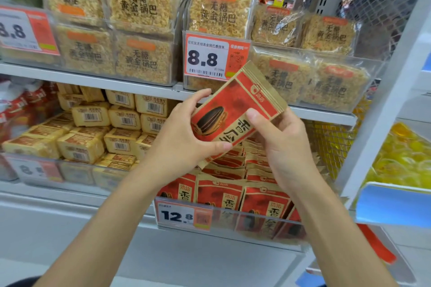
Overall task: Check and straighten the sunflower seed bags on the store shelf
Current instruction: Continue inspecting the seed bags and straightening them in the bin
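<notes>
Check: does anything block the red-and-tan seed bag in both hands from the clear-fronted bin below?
Nothing visible does. The red-and-tan seed bag, held by left hand and right hand, hangs tilted over the clear-fronted bin, already crowded with matching bags.

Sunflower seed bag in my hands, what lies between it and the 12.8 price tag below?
In the head view, rows of stocked sunflower seed bags lie between the held bag and the 12.8 price tag.

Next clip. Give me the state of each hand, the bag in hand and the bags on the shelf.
left hand, grips the held bag by its left side.
right hand, grips its right side, thumb on the front.
held bag, raised, tilted, front towards the camera.
shelved bags, standing in rows in the clear bin.
</notes>
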